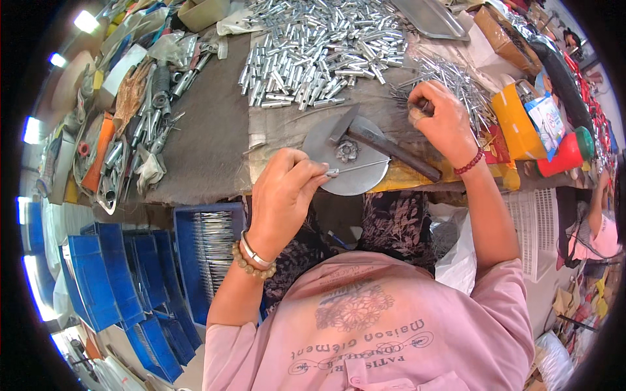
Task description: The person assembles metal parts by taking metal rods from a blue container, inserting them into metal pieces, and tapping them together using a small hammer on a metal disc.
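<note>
My left hand (282, 192) pinches a thin metal rod (362, 167) by a short silvery sleeve at its near end. The rod points right, over a round grey metal plate (355, 186) with a rough lump of metal (346, 151) at its middle. A hammer (394, 151) lies across the plate, its dark handle reaching toward the lower right. Beyond the handle, my right hand (447, 117) is closed, its fingers curled round something dark that I cannot make out. It is beside a heap of thin metal rods (456, 81) and some small dark pins (402, 94).
A large pile of short metal tubes (326, 52) covers the bench's far middle. Tools and an orange handle (98, 153) crowd the left. A yellow box (515, 120) and a red container (561, 156) stand right. Below, a blue bin (186, 260) holds many rods.
</note>
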Demonstrator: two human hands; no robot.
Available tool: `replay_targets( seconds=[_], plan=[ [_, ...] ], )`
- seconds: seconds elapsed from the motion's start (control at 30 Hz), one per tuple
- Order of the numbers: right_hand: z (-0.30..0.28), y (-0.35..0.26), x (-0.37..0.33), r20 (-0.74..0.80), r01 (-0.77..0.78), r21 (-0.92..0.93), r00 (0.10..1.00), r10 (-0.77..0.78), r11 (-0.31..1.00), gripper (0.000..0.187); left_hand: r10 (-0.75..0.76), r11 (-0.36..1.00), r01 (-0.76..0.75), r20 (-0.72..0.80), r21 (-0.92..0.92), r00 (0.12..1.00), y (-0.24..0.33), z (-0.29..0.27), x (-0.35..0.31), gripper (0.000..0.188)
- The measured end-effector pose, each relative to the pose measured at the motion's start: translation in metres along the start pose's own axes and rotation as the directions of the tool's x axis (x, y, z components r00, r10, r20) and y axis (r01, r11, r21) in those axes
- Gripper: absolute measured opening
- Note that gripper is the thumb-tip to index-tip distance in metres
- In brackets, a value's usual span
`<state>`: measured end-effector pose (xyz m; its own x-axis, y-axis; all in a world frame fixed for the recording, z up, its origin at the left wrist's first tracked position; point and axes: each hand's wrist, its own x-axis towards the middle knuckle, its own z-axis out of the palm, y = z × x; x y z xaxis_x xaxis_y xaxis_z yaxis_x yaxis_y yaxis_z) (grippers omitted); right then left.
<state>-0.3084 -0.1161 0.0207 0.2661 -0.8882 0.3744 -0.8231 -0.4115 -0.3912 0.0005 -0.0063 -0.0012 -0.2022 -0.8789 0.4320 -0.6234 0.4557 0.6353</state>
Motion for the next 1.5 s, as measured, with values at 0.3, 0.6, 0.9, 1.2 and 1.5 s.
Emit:
replay_targets(
  seconds=[0.3, 0.6, 0.9, 1.2, 1.5],
  plan=[
    [-0.003, -0.066, -0.026, 0.304, -0.314, 0.828, 0.948, 0.098, 0.465, 0.020, 0.021, 0.999, -0.020, -0.007, 0.041, 1.000, 0.000, 0.000, 0.001, 0.017],
    [0.039, -0.095, -0.048, -0.076, 0.253, 0.476, 0.966, -0.247, 0.842, 0.026, 0.009, 0.999, -0.009, 0.009, 0.033, 1.000, -0.001, 0.000, 0.001, 0.017],
    [0.044, -0.098, -0.047, -0.077, 0.287, 0.387, 0.957, -0.280, 0.876, 0.024, 0.014, 1.000, -0.014, -0.008, 0.025, 1.000, -0.002, -0.001, -0.001, 0.017],
    [0.042, -0.104, -0.051, -0.100, 0.380, 0.211, 0.925, -0.367, 0.901, 0.030, 0.029, 0.999, -0.028, -0.002, 0.032, 1.000, 0.000, -0.002, 0.000, 0.019],
    [-0.004, -0.077, -0.050, -0.037, 0.201, -0.067, 0.978, -0.203, 0.977, 0.052, 0.009, 1.000, -0.008, 0.017, -0.014, 1.000, 0.000, -0.001, 0.001, 0.018]
  ],
)
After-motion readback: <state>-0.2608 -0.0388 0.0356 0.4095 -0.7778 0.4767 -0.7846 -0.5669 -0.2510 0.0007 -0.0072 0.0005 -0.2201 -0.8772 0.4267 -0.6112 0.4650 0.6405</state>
